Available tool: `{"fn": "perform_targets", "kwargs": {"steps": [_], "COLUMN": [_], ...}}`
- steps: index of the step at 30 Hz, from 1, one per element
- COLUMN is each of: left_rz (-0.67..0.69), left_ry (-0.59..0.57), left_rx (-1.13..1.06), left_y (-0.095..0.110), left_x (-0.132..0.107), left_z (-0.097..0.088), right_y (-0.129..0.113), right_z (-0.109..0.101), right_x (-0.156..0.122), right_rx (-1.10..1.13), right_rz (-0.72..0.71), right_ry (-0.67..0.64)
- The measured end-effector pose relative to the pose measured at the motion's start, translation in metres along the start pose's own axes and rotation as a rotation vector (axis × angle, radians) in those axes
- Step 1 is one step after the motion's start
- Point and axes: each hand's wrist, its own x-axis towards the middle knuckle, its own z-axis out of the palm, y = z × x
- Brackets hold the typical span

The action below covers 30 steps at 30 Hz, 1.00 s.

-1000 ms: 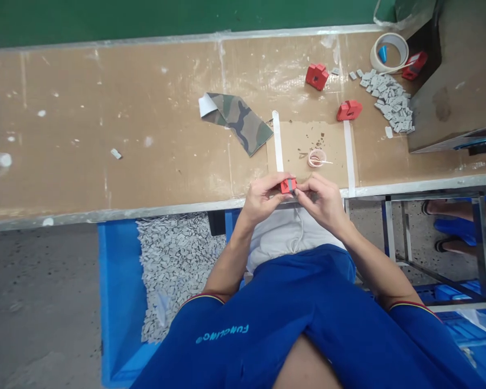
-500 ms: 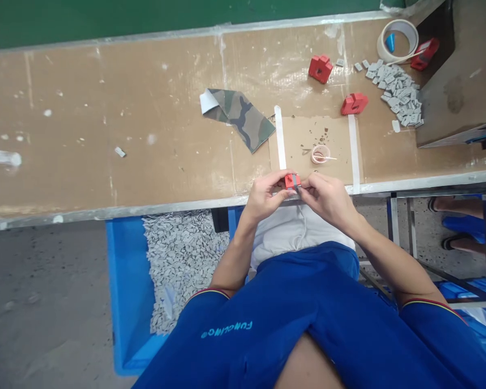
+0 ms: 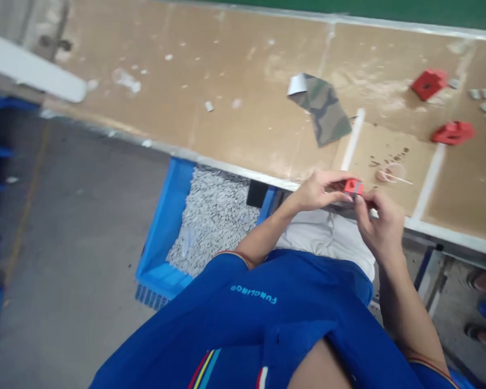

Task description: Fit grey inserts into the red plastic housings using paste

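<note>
Held between the thumb and fingers of the left hand (image 3: 318, 190) is a small red block with a grey band (image 3: 353, 187); it is clamped just above the near edge of the brown covered table (image 3: 234, 135). At its right end the fingertips of the right hand (image 3: 383, 224) are brought in close, but whether anything is pinched between them cannot be told.

The block's marked face is turned up toward the camera, and its band is seen running away from the body, leaning slightly right. Its long axis cannot be made out, since both ends are partly covered by fingers.

Beyond the right hand, a small translucent round cup (image 3: 383, 174) is set on the table, with reddish-brown matter in it and a thin white stick (image 3: 403, 179) pointing out rightward. Below the table edge, a blue plastic bin (image 3: 158, 232) is heaped with small grey pieces (image 3: 216, 221).

Both forearms are angled inward, the left thumb placed below the block and its fingers above.
</note>
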Motion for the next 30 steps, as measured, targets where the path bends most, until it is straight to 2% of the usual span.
{"fn": "perform_targets", "kwargs": {"steps": [3, 7, 10, 13, 17, 21, 25, 30], "left_rz": [-0.033, -0.093, -0.064, -0.035, -0.004, -0.021, 0.032, 0.043], "left_ry": [0.022, -0.014, -0.025, 0.000, 0.010, 0.002, 0.083, 0.058], "left_rx": [-0.049, -0.027, 0.002, 0.062, 0.119, 0.121, 0.116, 0.021], "left_y": [-0.002, 0.005, 0.015, 0.021, 0.022, 0.016, 0.010, 0.008], "left_x": [0.005, 0.009, 0.009, 0.009, 0.010, 0.008, 0.000, -0.003], "left_z": [-0.001, -0.001, -0.001, -0.001, -0.004, -0.005, 0.000, -0.004], "right_y": [0.004, 0.010, 0.011, 0.010, 0.008, 0.006, -0.002, -0.010], "right_z": [0.003, 0.007, 0.017, 0.027, 0.030, 0.030, 0.032, 0.027], "right_x": [-0.001, -0.006, -0.006, -0.002, 0.003, 0.000, -0.009, -0.005], "right_rx": [-0.050, -0.077, -0.021, 0.140, 0.244, 0.239, 0.246, 0.128], "right_rz": [0.009, 0.091, 0.093, 0.051, 0.068, 0.113, 0.219, 0.179], "right_ry": [0.018, 0.049, 0.177, 0.297, 0.237, 0.250, 0.197, 0.142]}}
